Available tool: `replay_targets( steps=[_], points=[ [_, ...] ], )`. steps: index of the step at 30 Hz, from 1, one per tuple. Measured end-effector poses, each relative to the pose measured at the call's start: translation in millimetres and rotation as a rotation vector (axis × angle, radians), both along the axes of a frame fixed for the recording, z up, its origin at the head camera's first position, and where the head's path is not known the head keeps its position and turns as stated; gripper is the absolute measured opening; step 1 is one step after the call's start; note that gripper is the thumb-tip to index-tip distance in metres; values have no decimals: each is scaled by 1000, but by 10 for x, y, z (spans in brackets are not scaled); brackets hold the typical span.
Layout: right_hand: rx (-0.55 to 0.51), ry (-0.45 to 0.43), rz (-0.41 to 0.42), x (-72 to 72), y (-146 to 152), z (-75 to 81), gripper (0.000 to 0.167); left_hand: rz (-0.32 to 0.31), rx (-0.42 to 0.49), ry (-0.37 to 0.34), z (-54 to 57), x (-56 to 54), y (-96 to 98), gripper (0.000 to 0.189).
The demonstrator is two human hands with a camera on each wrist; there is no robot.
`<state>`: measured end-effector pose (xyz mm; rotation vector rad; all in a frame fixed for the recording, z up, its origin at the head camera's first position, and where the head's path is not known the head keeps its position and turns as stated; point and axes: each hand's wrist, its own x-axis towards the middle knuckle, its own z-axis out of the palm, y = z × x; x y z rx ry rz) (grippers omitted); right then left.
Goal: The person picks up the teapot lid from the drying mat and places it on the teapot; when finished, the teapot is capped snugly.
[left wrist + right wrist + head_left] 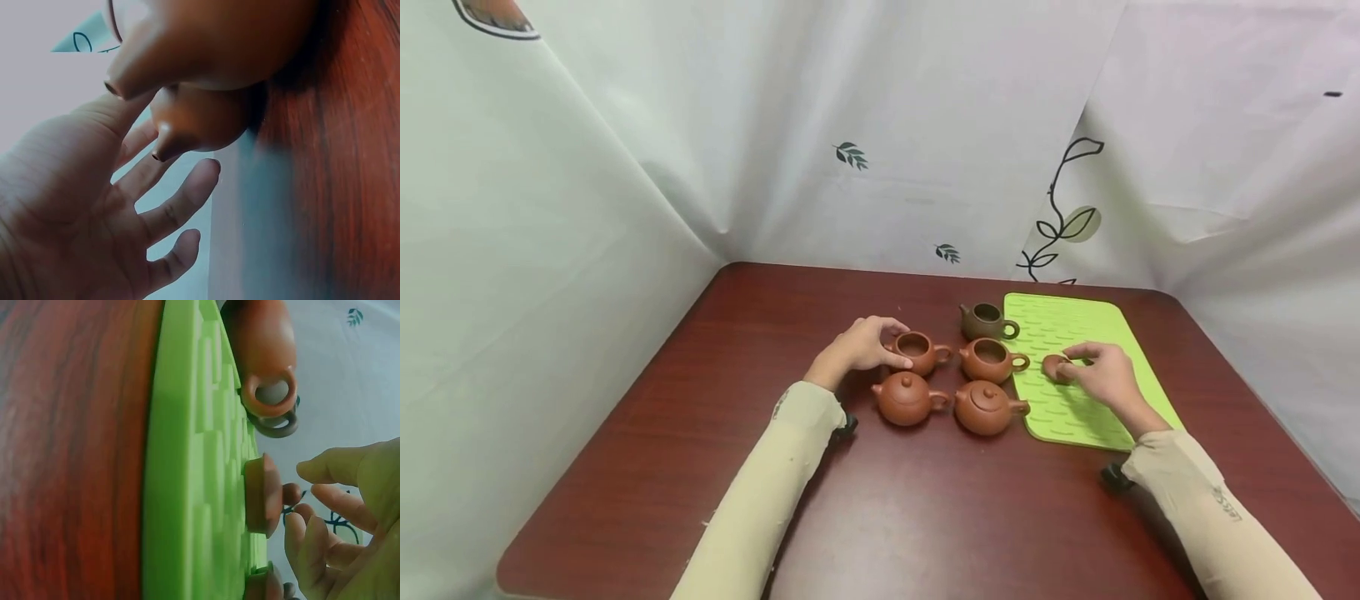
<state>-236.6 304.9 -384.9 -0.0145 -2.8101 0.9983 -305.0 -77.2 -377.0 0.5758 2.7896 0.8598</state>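
In the head view, the scene is lit brightly and softly, with diffuse glare spread over the desk (880, 537) at the lower centre and shadows cast beside the sleeves (760, 500). In the left wrist view, the upper left is washed out to white, while the pots (206, 115) are left dim. In the right wrist view, the desk's grain is blurred at the left.

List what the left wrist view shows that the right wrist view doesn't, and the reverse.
Only the left wrist view shows the left hand and two teapot spouts. Only the right wrist view shows the right hand, the green mat, two lids on it, a brown handle and a dark handle. Both show at least one brown teapot, the reddish-brown tabletop and the pale backdrop.
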Motion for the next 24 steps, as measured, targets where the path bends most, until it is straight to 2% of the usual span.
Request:
replay_targets(
  steps=[11, 18, 24],
  points=[
    [-8, 23, -16, -41, 5, -71, 25, -20, 59, -8, -51, -28, -14, 59],
    [-7, 0, -34, -48, 18, -71, 28, -23, 67, -8, -23, -44, -10, 58],
    [4, -2, -35, -53, 7, -69, 29, -20, 62, -21, -46, -52, -12, 59]
  ],
)
